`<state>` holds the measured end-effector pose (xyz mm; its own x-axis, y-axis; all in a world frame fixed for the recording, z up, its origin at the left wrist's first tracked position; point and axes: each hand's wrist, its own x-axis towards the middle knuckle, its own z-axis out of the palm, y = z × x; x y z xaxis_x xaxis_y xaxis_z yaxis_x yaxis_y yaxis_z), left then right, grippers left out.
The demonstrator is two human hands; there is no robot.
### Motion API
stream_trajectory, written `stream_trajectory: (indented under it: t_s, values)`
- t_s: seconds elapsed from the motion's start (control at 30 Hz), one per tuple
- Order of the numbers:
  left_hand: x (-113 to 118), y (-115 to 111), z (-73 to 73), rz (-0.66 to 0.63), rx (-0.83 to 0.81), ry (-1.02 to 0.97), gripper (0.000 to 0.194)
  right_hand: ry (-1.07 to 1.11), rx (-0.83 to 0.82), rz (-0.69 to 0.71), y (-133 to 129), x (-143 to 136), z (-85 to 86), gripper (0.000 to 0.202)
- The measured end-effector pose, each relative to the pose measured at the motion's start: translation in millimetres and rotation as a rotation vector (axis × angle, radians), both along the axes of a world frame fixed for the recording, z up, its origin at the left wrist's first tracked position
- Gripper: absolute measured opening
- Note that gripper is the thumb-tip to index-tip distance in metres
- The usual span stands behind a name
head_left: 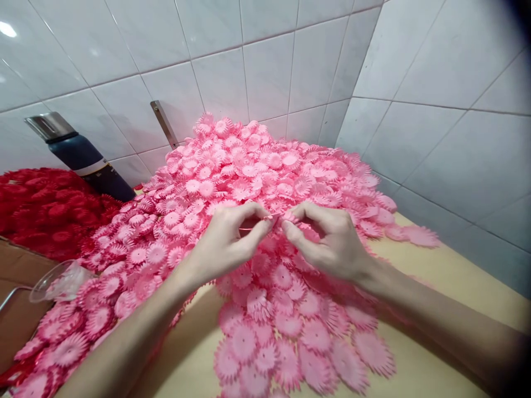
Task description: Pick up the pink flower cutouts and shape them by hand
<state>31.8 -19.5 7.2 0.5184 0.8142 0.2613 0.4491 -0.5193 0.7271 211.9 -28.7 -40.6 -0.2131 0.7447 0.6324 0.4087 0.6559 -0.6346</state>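
Observation:
My left hand (230, 235) and my right hand (329, 239) meet at the middle of the view, above a heap of pink flower pieces. Both pinch a small pink flower piece (279, 216) between thumb and forefinger; much of it is hidden by the fingertips. Behind the hands rises the large mound of pink flower pieces (253, 166), thin discs with fringed edges, many with a tiny centre hole. More flat discs (317, 334) are spread over the tabletop below my hands.
At left, a dark blue flask (89, 157) leans beside a red flower pile (50, 213). A clear plastic cup (66, 281) lies near a cardboard box (20, 298). A metal strip (164, 124) stands against the tiled wall (269, 72). The yellowish table (464, 276) borders the right wall.

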Motion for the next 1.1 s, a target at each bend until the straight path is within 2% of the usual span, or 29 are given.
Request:
stream_trajectory:
  t_s: [0.13, 0.33, 0.47, 0.6, 0.7, 0.8, 0.97, 1.1]
  values:
    - [3, -3, -5.9, -0.024, 0.136, 0.063, 0.012, -0.036, -0.033, -0.051, 0, -2, 1.0, 0.007]
    - [4, -3, -13.0, 0.058, 0.071, 0.105, 0.023, -0.106, 0.135, 0.022, 1, 0, -4.1, 0.011]
    - [2, 2, -14.4, 0.045, 0.066, 0.084, 0.026, -0.095, 0.146, 0.062, 1, 0, -6.3, 0.015]
    - [-2, 4, -8.5, 0.020, 0.001, 0.123, 0.025, 0.019, -0.058, 0.044, 1, -1, -5.4, 0.008]
    - [-3, 3, -3.9, 0.006, -0.114, 0.047, 0.028, 0.179, -0.277, 0.125, 1, -1, -3.3, 0.006]
    - [-4, 3, -3.7, -0.028, -0.272, -0.074, 0.030, 0.297, -0.410, 0.207, 2, 1, -1.0, 0.008]
    - [-4, 3, -3.9, -0.047, -0.477, -0.172, 0.033, 0.358, -0.489, 0.272, 6, 5, 2.4, 0.007]
    - [-5, 3, -2.0, -0.092, -0.532, -0.225, 0.033, 0.369, -0.488, 0.269, 8, 7, 3.6, 0.010]
